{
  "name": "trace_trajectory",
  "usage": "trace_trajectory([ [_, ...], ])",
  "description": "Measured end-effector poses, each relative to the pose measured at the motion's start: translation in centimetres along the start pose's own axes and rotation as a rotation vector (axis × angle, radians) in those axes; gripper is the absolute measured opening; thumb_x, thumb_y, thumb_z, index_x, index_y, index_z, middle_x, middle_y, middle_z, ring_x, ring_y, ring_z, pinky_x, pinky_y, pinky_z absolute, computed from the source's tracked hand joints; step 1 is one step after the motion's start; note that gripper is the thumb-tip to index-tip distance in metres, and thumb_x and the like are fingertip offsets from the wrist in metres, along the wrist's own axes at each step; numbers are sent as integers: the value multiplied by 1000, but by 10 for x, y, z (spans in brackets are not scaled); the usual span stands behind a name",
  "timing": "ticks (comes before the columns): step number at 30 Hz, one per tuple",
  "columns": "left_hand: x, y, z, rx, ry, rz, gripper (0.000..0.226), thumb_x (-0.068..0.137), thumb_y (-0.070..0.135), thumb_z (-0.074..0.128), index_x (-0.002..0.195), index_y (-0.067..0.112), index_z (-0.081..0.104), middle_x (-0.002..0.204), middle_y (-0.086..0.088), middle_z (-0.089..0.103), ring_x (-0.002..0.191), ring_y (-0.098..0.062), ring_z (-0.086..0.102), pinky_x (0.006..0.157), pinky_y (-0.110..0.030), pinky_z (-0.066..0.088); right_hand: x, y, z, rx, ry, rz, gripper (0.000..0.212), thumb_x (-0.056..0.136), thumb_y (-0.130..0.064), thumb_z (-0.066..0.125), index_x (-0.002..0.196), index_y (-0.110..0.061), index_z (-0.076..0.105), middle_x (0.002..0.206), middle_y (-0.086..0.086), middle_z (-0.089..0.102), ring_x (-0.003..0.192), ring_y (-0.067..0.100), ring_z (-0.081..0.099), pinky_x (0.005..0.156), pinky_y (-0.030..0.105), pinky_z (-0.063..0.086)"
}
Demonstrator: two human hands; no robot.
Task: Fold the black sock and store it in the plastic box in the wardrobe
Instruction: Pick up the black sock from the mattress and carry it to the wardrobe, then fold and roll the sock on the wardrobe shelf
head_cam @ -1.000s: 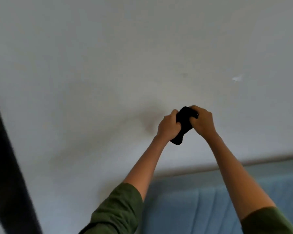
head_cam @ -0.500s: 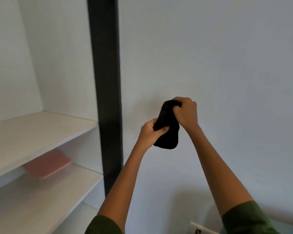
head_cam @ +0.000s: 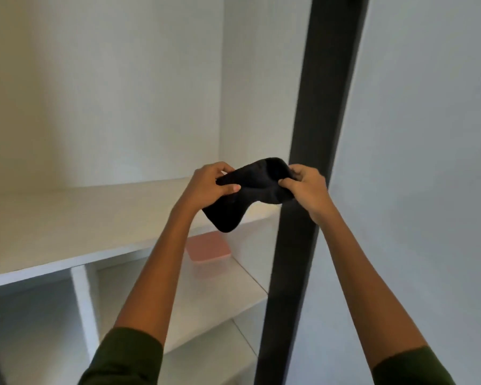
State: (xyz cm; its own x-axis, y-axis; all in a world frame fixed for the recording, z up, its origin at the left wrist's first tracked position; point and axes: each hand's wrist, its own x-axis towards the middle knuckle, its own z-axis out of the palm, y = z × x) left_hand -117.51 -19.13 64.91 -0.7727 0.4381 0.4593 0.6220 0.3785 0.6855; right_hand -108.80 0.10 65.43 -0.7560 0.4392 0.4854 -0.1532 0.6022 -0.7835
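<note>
I hold the black sock (head_cam: pixel 250 193) in mid-air in front of the open wardrobe, stretched between both hands. My left hand (head_cam: pixel 210 184) pinches its left end and my right hand (head_cam: pixel 306 187) pinches its right end; a rounded part hangs down below. Under the sock, on the second shelf, lies a flat pink plastic box (head_cam: pixel 208 247) with its lid on, partly hidden by my left forearm.
White wardrobe shelves: an upper shelf (head_cam: pixel 67 226) and a lower shelf (head_cam: pixel 214 295) with a white divider (head_cam: pixel 85 307). A dark vertical wardrobe frame (head_cam: pixel 317 134) stands right of the shelves, behind my right hand. A plain grey wall (head_cam: pixel 428 134) fills the right side.
The view has swung left from the bare wall to the wardrobe interior. The sock went from bunched between close hands to spread sideways between them.
</note>
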Motion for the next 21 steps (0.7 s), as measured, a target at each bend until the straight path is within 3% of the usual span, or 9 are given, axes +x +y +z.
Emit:
trace_trajectory([
  [5,10,-39,-49,265,-51,-158,38,83,22,69,119,15,60,117,-12,65,103,-24,60,83,-27,41,26,5,73,168,-222,90,27,81,-8,66,108,-6,68,104,16,71,96,29,69,86,44,58],
  [9,6,-66,-93,434,-38,-290,37,86,22,65,122,14,59,123,-11,61,112,-27,57,87,-29,41,28,-4,136,258,-385,115,27,80,-8,67,106,-2,67,102,16,70,93,30,69,83,44,59],
  [15,-1,-99,-144,612,8,-430,31,92,29,54,121,20,58,128,-8,58,118,-28,53,105,-47,37,28,-26,205,380,-522,164,29,84,-3,64,111,6,64,108,18,68,86,26,67,78,32,59],
  [19,-3,-123,-163,626,57,-458,29,91,30,56,119,21,59,128,-6,60,119,-26,53,106,-45,34,35,-36,236,394,-559,203,23,84,-4,65,104,8,65,105,19,68,88,31,69,82,40,59],
  [21,-6,-135,-162,660,60,-489,34,90,34,57,122,23,56,127,-1,61,120,-23,52,102,-41,28,40,-35,247,229,-610,155,17,84,-11,66,93,3,65,89,15,66,81,32,70,77,38,60],
])
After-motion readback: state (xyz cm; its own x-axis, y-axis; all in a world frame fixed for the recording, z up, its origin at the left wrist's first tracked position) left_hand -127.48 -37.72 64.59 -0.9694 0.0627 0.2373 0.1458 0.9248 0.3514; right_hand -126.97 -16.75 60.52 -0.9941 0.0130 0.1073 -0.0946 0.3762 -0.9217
